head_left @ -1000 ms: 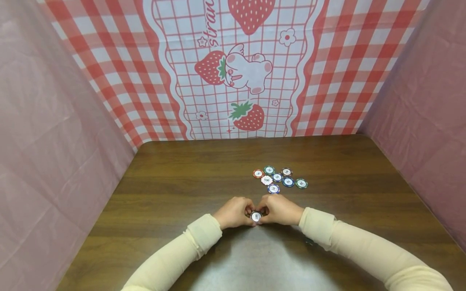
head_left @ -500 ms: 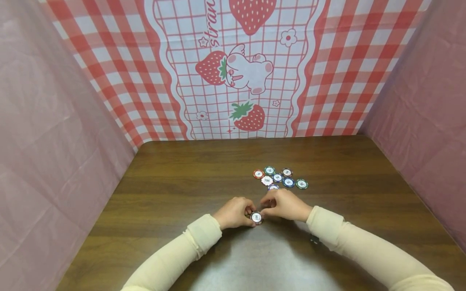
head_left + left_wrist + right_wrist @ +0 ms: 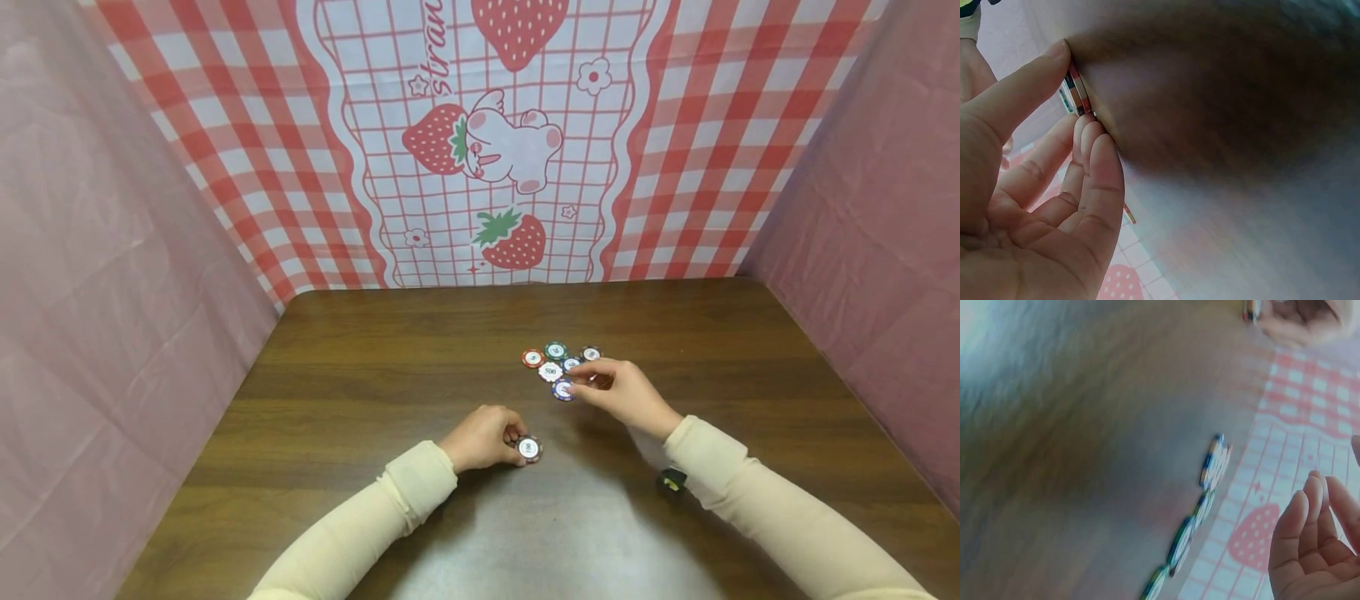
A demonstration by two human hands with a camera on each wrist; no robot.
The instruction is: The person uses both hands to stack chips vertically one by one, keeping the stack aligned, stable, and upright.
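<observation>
My left hand [image 3: 486, 437] rests low on the table, thumb and fingers pinching poker chips whose top one [image 3: 529, 448] reads 100. The left wrist view shows at least two chips [image 3: 1076, 90] stacked edge-on between thumb and fingertips. My right hand [image 3: 628, 396] hovers over the loose chips with thumb and fingers apart and nothing between them. Its fingertips overlap a blue chip [image 3: 562, 389]. Beside that lie a white 500 chip [image 3: 550, 372], a red chip [image 3: 533, 358], a green chip [image 3: 556, 351] and a dark chip [image 3: 591, 354]. The hand hides other chips.
The brown wooden table [image 3: 360, 358] ends at a red-checked strawberry cloth [image 3: 322, 200] hanging behind it. Pink fabric walls stand at left and right [image 3: 847, 208]. A small dark device [image 3: 671, 481] shows under the right wrist.
My right hand has let go of the chips in front of the left hand and moved right and away from me, over the loose chips. The left hand has stayed put.
</observation>
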